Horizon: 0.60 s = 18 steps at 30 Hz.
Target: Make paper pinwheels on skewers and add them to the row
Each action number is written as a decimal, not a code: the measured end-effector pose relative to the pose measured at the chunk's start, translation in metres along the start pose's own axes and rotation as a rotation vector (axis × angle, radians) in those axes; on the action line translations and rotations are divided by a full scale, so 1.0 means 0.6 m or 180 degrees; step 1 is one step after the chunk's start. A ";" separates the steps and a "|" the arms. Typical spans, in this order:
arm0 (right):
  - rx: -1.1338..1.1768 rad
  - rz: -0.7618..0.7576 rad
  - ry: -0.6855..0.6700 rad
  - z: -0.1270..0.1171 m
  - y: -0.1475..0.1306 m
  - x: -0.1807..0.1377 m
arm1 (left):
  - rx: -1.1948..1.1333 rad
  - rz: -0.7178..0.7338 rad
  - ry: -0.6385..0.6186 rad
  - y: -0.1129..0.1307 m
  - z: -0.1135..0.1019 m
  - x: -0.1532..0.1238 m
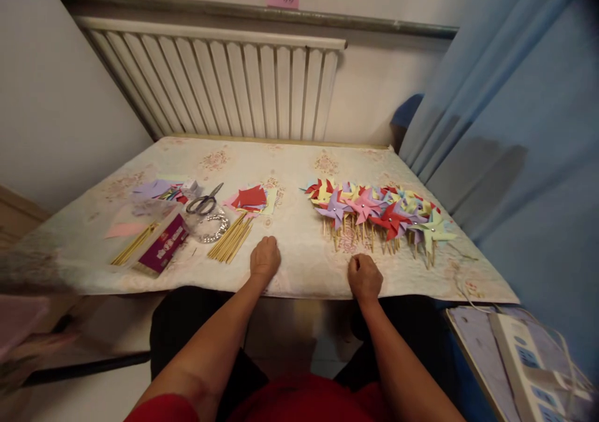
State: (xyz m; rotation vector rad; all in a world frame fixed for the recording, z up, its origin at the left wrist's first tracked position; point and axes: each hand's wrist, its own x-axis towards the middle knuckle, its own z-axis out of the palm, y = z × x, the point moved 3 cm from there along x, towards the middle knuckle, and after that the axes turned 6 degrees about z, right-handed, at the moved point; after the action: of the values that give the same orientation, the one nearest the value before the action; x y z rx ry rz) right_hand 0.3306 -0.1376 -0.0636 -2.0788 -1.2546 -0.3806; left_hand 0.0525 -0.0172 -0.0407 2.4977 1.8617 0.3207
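My left hand [265, 258] rests on the flowered tablecloth as a closed fist, just right of a bundle of thin wooden sticks [230, 240]. Likewise curled into a fist, my right hand [365, 276] lies near the table's front edge, below a pile of paper pinwheels [362, 206] on sticks. Neither fist shows anything in it. Behind the sticks is a stack of coloured paper squares [251, 198], red on top. Scissors [204, 203] lie beside a round clear container of shiny pins [213, 227].
At the left are a purple box [163, 245], more sticks in clear wrapping and loose paper pieces [152, 189]. A radiator [219, 85] stands behind the table, a blue curtain [505, 116] hangs at the right, and a power strip [526, 359] sits low at the right front.
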 end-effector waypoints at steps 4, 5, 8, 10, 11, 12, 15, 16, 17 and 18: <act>0.0001 -0.0001 -0.0002 0.000 0.001 -0.001 | -0.0023 0.0022 0.0047 0.000 0.001 -0.001; 0.0003 -0.0003 -0.0004 0.001 0.001 -0.002 | -0.0034 0.0025 0.0047 0.000 0.000 -0.002; 0.0005 -0.0020 -0.0011 0.001 0.001 -0.002 | -0.0070 0.0008 0.0007 0.000 0.000 -0.002; 0.0003 -0.0024 -0.0009 0.001 0.002 -0.003 | -0.0080 -0.0012 -0.0029 0.000 0.000 -0.002; 0.0001 -0.0019 -0.0006 0.001 0.002 -0.003 | -0.0082 -0.0019 -0.0038 0.000 -0.001 -0.002; 0.0001 -0.0019 -0.0004 0.001 0.002 -0.003 | -0.0084 -0.0023 -0.0035 0.000 -0.001 -0.002; -0.0012 -0.0024 -0.0003 0.001 0.003 -0.003 | -0.0081 -0.0027 -0.0016 0.000 0.000 -0.002; -0.0019 -0.0026 -0.0006 0.002 0.003 -0.003 | -0.0077 -0.0030 -0.0009 0.000 0.000 -0.002; -0.0025 -0.0024 -0.0007 0.002 0.003 -0.003 | -0.0074 -0.0031 -0.0005 0.000 0.000 -0.002; -0.0030 -0.0021 -0.0008 0.002 0.003 -0.003 | -0.0073 -0.0028 0.0002 0.000 0.001 -0.002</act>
State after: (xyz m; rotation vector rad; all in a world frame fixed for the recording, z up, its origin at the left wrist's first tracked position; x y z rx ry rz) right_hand 0.3312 -0.1385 -0.0664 -2.0842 -1.2635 -0.3878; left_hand 0.0522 -0.0184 -0.0415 2.4744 1.8577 0.3404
